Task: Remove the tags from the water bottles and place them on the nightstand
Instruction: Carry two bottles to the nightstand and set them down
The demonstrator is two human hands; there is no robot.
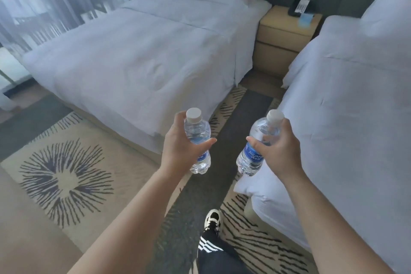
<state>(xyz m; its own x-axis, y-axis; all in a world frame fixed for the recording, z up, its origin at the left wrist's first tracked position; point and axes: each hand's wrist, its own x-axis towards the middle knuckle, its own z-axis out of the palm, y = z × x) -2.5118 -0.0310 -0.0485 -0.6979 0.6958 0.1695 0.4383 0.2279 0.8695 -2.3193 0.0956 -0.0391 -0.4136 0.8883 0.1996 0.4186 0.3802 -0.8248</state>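
My left hand (181, 142) grips a clear water bottle (198, 131) with a white cap and a blue label, held nearly upright. My right hand (279, 147) grips a second bottle (253, 155) with the same white cap and blue label, tilted with its cap to the right. Both bottles hang in the air over the carpeted aisle between two beds. I see no tag on either bottle. The wooden nightstand (278, 29) stands far ahead between the bed heads.
A white bed (144, 51) lies to the left and another white bed (347, 107) to the right, with a patterned carpet aisle (249, 104) between them. A black phone (300, 6) and a blue card (305, 20) sit on the nightstand. My foot (213, 219) is forward.
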